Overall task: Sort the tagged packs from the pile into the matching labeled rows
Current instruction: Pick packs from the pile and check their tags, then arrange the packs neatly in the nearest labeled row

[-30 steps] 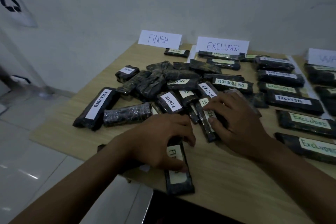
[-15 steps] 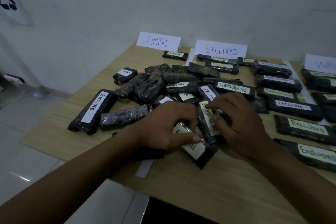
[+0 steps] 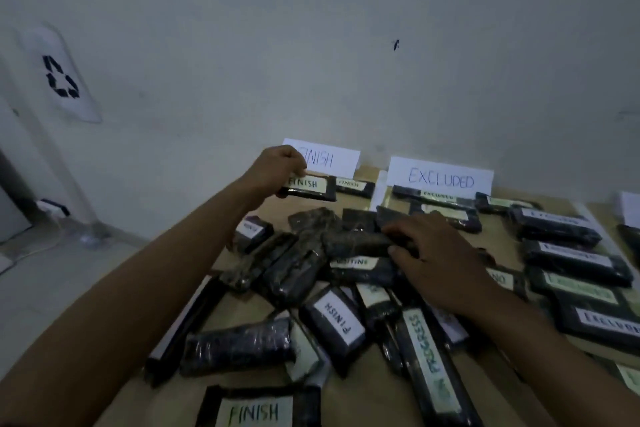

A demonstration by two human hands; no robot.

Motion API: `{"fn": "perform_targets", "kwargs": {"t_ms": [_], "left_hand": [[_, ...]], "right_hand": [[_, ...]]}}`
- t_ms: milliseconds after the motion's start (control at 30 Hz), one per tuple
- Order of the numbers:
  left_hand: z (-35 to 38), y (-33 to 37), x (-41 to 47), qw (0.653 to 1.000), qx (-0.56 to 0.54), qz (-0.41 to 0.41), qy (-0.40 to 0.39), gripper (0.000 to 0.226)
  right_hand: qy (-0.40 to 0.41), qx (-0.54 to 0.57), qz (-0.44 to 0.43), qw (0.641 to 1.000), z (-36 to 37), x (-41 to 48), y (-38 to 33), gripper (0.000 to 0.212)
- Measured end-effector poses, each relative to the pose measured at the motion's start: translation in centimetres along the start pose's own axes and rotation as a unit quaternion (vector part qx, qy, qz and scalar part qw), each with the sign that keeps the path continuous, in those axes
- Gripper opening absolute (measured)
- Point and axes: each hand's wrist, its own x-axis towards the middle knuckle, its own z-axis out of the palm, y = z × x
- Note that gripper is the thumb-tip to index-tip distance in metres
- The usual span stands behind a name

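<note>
Hands: left [image 3: 277, 168] carried FINISH pack [image 3: 311, 185] to sign [image 3: 334, 160]; right [image 3: 440, 260] grips pack [image 3: 356, 243]

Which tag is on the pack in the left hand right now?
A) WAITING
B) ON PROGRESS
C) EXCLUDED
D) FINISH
D: the left hand holds a pack whose tag reads FINISH, up by the FINISH sign. The right hand grips a dark pack in the pile.
</note>
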Motion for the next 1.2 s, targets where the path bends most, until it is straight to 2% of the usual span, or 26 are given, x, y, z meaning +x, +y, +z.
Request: {"fn": "perform_targets", "kwargs": {"t_ms": [100,233,367,467,533,600,667,800,900,1033,1133,1200], "left_hand": [[-1.4,-1.7,4.8,0.998,0.048,-0.043,-0.024,0.013],[-1.0,-3.7,8.2,0.996,0.075,-0.049,-0.017,0.016],[0.5,-5.9,10.3,0.989,0.139,-0.025,0.034,0.018],[1.5,-7.0,10.6,0.970,0.230,0.009,0.081,0.019],[1.8,-7.2,10.4,0.965,0.240,0.032,0.101,0.016],[1.8,-7.3,10.1,0.963,0.259,0.049,0.054,0.010],[1.6,-7.2,9.9,0.950,0.305,0.064,-0.016,0.015],[1.1,-7.5,10.2,0.926,0.369,0.080,-0.031,0.031],[1.1,-7.4,10.3,0.920,0.382,0.080,-0.026,0.037],[0.9,-7.0,9.3,0.930,0.359,0.075,-0.014,0.039],[-0.1,-5.9,7.3,0.943,0.322,0.088,0.010,0.033],[-1.3,-4.9,5.5,0.942,0.323,0.091,0.024,0.026]], "right_hand": [[-0.039,-0.023,0.010,0.999,0.9,1.2,0.5,0.032],[-0.078,-0.016,0.013,0.997,1.8,0.8,1.4,0.032],[-0.080,-0.012,0.018,0.997,1.8,0.6,1.3,0.048],[-0.067,-0.001,0.022,0.998,2.0,0.4,1.1,0.048],[-0.069,0.003,0.025,0.997,2.2,0.4,1.2,0.048],[-0.072,0.002,0.027,0.997,2.2,0.5,1.2,0.048],[-0.073,0.005,0.027,0.997,2.3,0.5,1.3,0.048],[-0.079,0.006,0.031,0.996,2.1,0.5,1.2,0.039],[-0.082,0.001,0.030,0.996,1.9,0.5,1.0,0.037],[-0.083,0.004,0.029,0.996,1.7,0.5,0.9,0.043],[-0.071,-0.005,0.026,0.997,1.9,0.4,0.8,0.035],[-0.061,-0.020,0.021,0.998,1.9,0.3,0.7,0.039]]}}
